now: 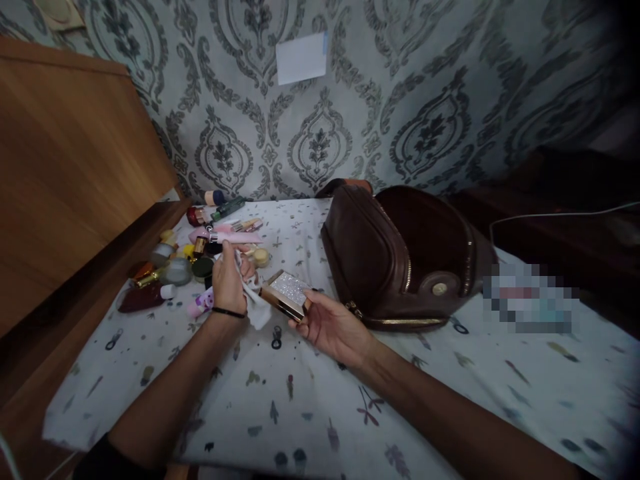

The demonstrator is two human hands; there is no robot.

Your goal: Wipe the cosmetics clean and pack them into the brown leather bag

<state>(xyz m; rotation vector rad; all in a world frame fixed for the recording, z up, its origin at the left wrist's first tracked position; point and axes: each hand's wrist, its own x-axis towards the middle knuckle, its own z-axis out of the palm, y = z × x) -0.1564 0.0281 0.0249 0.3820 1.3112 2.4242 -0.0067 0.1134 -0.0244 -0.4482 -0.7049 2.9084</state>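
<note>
My right hand (336, 328) grips the near end of a gold box-shaped case with a glittery silver top (289, 291), perhaps a makeup compact. It is held tilted above the patterned sheet. A white cloth (258, 308) is bunched in my left hand (229, 280), its lower part hanging by the far end of the case. From this angle I cannot tell whether the cloth touches the case. Just beyond my left hand lie a small round cream-coloured item (261, 257) and a pink tube (240, 237).
Several cosmetics crowd the left side, among them a dark red bottle (145, 297) and a dark round jar (202, 269). An open brown bag (367, 257) stands right of centre. A wooden cabinet (75, 167) borders the left; patterned wallpaper (320, 143) closes the back.
</note>
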